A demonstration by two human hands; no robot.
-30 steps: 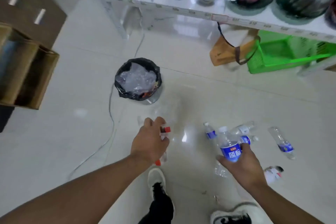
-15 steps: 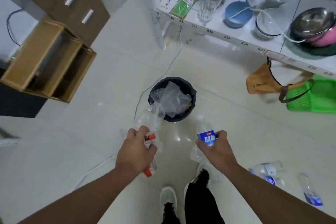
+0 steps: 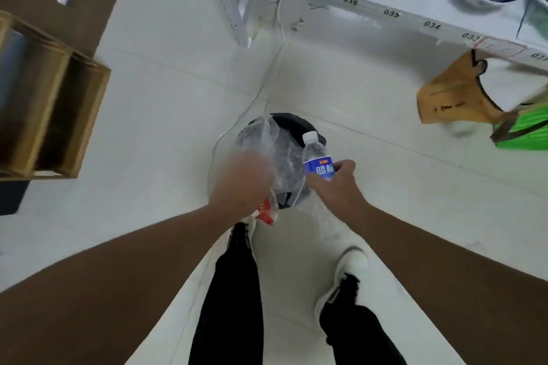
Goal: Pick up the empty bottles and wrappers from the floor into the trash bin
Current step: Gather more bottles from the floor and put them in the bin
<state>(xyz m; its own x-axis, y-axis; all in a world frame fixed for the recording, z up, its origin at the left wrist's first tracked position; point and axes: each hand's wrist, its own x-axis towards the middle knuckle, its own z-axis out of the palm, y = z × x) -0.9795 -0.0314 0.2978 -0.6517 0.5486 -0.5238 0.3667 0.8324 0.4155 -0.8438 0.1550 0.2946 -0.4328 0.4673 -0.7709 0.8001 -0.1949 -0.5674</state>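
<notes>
Mostly hidden trash bin (image 3: pixel 296 124); blurred left hand (image 3: pixel 241 181) grips wrappers (image 3: pixel 267 210), right hand (image 3: pixel 332 187) a bottle (image 3: pixel 317 157)

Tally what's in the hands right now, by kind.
Blue-labelled clear plastic bottle with white cap: 1, in the right hand
Crumpled clear plastic bottles with red caps or labels: at least 1, in the blurred left hand; exact count unclear
Total: at least 2
</notes>
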